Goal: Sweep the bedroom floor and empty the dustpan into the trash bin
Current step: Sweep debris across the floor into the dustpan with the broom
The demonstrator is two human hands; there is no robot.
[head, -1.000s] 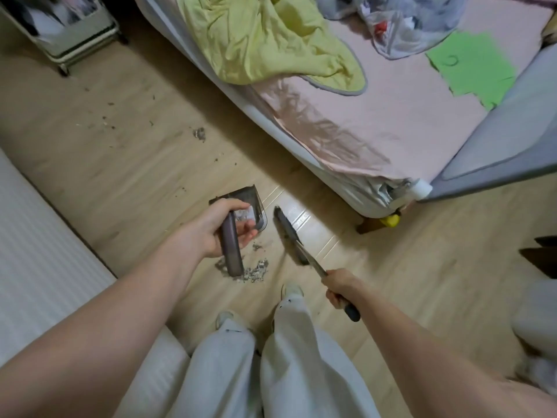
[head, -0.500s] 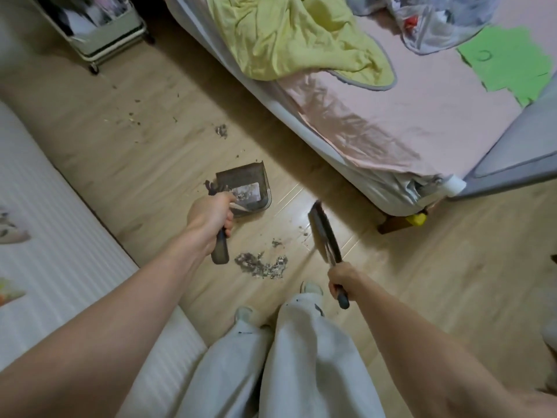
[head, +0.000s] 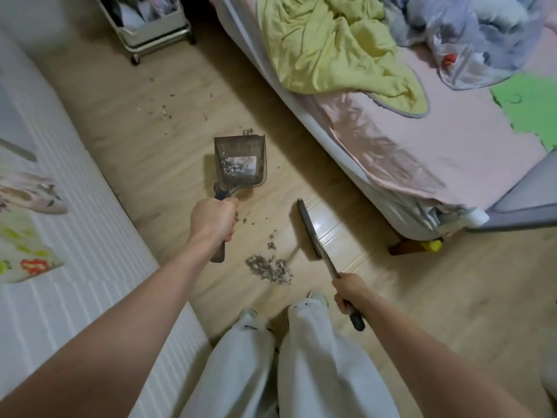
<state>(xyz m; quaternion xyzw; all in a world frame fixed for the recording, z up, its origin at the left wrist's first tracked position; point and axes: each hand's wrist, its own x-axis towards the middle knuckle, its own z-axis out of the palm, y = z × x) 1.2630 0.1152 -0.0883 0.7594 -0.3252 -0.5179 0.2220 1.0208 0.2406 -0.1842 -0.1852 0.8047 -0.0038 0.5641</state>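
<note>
Floor point(head: 452, 297): pale wood-look planks, smooth, w/ a glossy glare patch just beside the brush point(head: 309, 230). Dustpan point(head: 241, 161): smoky see-through plastic, scuffed, paper-like label inside. Brush: dark, matt. Debris pile point(head: 269, 270) near the brush: grey, crumbly, rough. Bed sheet point(head: 452, 152) past the brush: pink cloth, matt. Blanket point(head: 331, 46) on it: yellow-green cloth, soft, creased. Bag point(head: 470, 46) beside blanket: clear plastic, shiny, crinkled. Trousers point(head: 316, 366): pale matt cloth.

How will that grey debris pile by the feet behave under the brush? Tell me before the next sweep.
The debris pile looks like loose, light crumbs, so it will probably scatter rather than slide as one. Stray bits already lie beside it. The glossy floor likely lets the brush push it easily.
</note>
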